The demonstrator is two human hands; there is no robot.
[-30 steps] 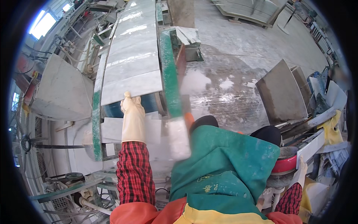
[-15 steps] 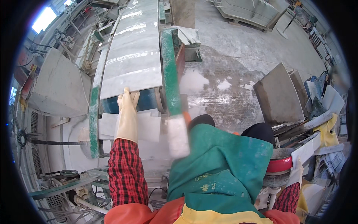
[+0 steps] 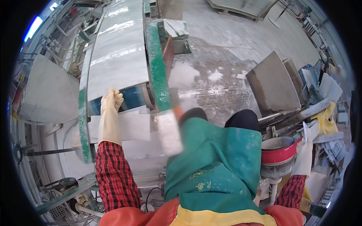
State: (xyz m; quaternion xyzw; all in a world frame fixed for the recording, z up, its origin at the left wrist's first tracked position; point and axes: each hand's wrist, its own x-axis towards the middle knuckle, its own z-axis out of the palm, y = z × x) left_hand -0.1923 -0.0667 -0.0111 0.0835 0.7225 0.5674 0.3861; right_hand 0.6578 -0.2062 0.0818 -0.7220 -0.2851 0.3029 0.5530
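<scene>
My left hand (image 3: 110, 103), in a cream rubber glove, reaches to the near edge of a wet white stone slab (image 3: 117, 49). Its fingers are bent and pressed together at that edge, above the blue belt roller (image 3: 132, 98); their undersides are hidden. At the right, my gloved right hand (image 3: 302, 160) is closed around a thin white flat piece (image 3: 306, 132) seen nearly edge-on. That hand is beside a red-rimmed bowl-like container (image 3: 278, 155) on a grey round base. Flat white offcuts (image 3: 134, 127) lie below the roller.
Green side rails (image 3: 159, 71) flank the slab. A white block-like thing (image 3: 169, 133) is by my green apron (image 3: 215, 158). Grey slabs (image 3: 274, 84) lean at the right near a yellow cloth (image 3: 329, 120). The floor (image 3: 222, 90) is wet and streaked.
The view has shifted, and the scene sits farther left. My right hand has risen beside the red-rimmed container, turning the thin white piece edge-on. My left hand stays at the slab's edge.
</scene>
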